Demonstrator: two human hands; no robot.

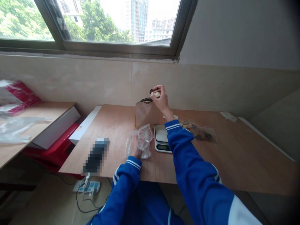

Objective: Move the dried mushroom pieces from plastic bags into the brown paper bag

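Note:
My right hand is raised over the brown paper bag, its fingers closed round some small pale and dark brown pieces. Lower and to the left, my left hand holds a clear plastic bag just above the table; its fingers are partly hidden behind the plastic. The paper bag stands upright with its dark opening at the top. A white kitchen scale is to the right of the plastic bag, partly covered by my right sleeve.
Clear packets with dark and pale contents lie right of the scale on the wooden table. A phone-like blurred object lies at the left, above a power strip. A red stool stands between the two tables.

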